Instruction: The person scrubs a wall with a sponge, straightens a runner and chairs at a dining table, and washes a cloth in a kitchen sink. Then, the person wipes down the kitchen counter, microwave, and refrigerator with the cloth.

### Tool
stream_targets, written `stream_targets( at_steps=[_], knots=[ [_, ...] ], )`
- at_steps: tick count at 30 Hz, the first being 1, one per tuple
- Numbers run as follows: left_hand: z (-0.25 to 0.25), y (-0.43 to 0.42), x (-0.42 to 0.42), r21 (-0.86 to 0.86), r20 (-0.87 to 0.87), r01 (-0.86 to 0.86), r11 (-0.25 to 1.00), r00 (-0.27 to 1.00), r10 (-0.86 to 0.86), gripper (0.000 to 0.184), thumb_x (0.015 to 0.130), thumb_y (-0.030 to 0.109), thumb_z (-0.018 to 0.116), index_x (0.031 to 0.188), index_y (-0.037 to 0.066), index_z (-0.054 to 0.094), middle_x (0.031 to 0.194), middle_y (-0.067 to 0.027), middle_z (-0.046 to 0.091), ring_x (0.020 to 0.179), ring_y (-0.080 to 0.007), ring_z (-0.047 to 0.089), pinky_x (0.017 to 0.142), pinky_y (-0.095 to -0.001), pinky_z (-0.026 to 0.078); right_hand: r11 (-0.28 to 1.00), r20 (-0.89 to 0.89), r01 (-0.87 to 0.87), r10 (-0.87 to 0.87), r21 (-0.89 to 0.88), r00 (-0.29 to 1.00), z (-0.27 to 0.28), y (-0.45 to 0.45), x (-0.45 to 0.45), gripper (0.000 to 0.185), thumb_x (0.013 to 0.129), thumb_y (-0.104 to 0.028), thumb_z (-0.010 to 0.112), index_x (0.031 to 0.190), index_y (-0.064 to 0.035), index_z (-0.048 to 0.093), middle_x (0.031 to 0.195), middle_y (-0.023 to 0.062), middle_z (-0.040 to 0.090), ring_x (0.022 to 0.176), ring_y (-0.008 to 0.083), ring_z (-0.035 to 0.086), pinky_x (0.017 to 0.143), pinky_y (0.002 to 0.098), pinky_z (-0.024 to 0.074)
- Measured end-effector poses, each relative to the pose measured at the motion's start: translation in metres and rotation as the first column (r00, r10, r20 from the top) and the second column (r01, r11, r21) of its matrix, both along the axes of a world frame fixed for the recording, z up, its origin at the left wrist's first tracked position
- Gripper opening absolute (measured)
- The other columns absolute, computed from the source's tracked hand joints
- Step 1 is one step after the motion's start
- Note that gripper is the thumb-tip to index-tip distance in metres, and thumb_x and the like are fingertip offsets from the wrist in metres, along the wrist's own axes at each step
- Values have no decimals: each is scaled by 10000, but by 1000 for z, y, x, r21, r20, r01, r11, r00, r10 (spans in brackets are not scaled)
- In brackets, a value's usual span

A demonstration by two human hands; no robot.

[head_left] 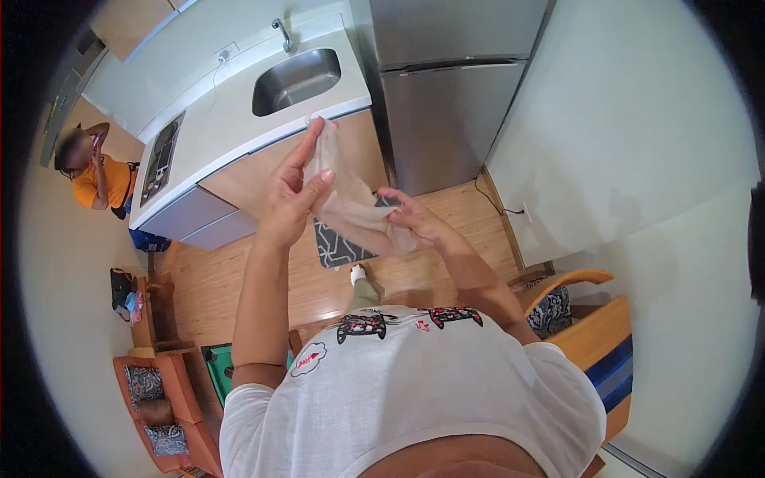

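A thin, whitish, see-through plastic bag [344, 191] hangs stretched between my two hands, in front of my chest. My left hand [299, 190] grips its upper end, with the fingers pointing up along the plastic and the thumb against it. Lower down and to the right, my right hand [416, 221] pinches the other end between thumb and fingers. The bag looks limp and crumpled, and the floor shows faintly through it.
Ahead is a counter [231, 131] with a steel sink [296, 82] and a cooktop [163, 155]. A fridge [454, 111] stands right of it. A dark patterned mat [339, 244] lies on the floor. At left is a person in orange [111, 182]; a wooden chair [594, 334] stands at right.
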State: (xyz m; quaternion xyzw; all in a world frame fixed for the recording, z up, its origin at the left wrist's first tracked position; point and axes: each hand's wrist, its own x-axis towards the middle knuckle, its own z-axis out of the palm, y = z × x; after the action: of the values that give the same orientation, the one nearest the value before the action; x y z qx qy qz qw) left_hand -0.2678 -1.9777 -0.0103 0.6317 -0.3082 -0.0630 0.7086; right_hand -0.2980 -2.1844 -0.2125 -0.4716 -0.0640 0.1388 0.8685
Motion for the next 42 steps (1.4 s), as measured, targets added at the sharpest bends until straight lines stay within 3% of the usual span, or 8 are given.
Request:
stream_targets(
  at_steps=[6, 12, 23, 26, 28, 32, 38, 42],
  knots=[
    [-13, 39, 71, 6, -5, -34, 999, 999, 34, 644, 810, 47, 603, 1378, 22, 301, 1397, -107, 364, 1277, -179, 337, 1030, -280, 264, 971, -126, -133, 160, 199, 979, 35, 4, 54, 443, 810, -90, 643, 1216, -20, 482, 1109, 65, 574, 1020, 136, 549, 900, 279, 434],
    [13, 115, 193, -54, 55, -285, 957, 956, 288, 596, 805, -1, 574, 1356, 26, 349, 1337, -108, 443, 1177, -156, 447, 963, -267, 364, 895, 307, 334, -242, -296, 921, 131, 21, 166, 303, 798, -38, 629, 1096, -6, 580, 1004, 52, 607, 895, 98, 557, 785, 234, 452],
    [94, 170, 406, -295, 301, -278, 914, 881, 365, 464, 873, 20, 517, 1320, 10, 398, 1272, -144, 483, 1132, -179, 480, 951, -277, 376, 704, 720, 703, -434, -105, 542, 253, 76, 406, 183, 804, -51, 626, 983, -11, 636, 902, 31, 623, 809, 94, 552, 747, 225, 439],
    [38, 175, 490, -125, 181, -444, 887, 869, 460, 381, 875, 125, 565, 1245, 46, 517, 851, 15, 597, 653, -34, 418, 584, -175, 356, 578, 694, 722, -339, -379, 636, 204, 68, 485, 179, 810, -119, 632, 959, -20, 644, 867, 24, 624, 799, 94, 554, 738, 237, 446],
    [-6, 160, 522, -14, 58, -378, 926, 924, 378, 396, 861, 187, 588, 1232, 58, 534, 810, 34, 567, 640, -36, 395, 561, -177, 331, -123, 814, 805, -134, -580, 565, 159, 66, 526, 217, 806, -197, 643, 937, -23, 648, 810, 26, 621, 748, 107, 560, 705, 247, 455],
    [-92, 115, 589, 175, -139, -324, 930, 927, 349, 329, 849, 46, 546, 1176, 22, 561, 972, -29, 604, 812, -79, 550, 714, -216, 463, 497, 439, 548, -328, -673, 837, 67, 80, 650, 276, 826, -311, 616, 911, -49, 638, 696, 36, 570, 663, 147, 555, 612, 283, 470],
    [-189, 80, 676, 217, -388, -198, 956, 881, 270, 299, 811, 11, 564, 1106, 7, 613, 869, -22, 623, 695, -82, 554, 595, -208, 453, 638, -100, 162, -354, -753, 930, 3, 135, 785, 477, 839, -478, 530, 934, -16, 604, 696, 98, 594, 652, 216, 602, 489, 341, 475],
    [-211, 66, 705, 307, -524, -173, 936, 790, 318, 272, 808, 34, 591, 1076, 13, 636, 876, -8, 625, 708, -82, 549, 607, -220, 440, 871, -273, 162, -314, -464, 909, -13, 154, 819, 492, 856, -493, 496, 805, -7, 560, 678, 94, 581, 553, 183, 578, 430, 294, 466]
  ],
)
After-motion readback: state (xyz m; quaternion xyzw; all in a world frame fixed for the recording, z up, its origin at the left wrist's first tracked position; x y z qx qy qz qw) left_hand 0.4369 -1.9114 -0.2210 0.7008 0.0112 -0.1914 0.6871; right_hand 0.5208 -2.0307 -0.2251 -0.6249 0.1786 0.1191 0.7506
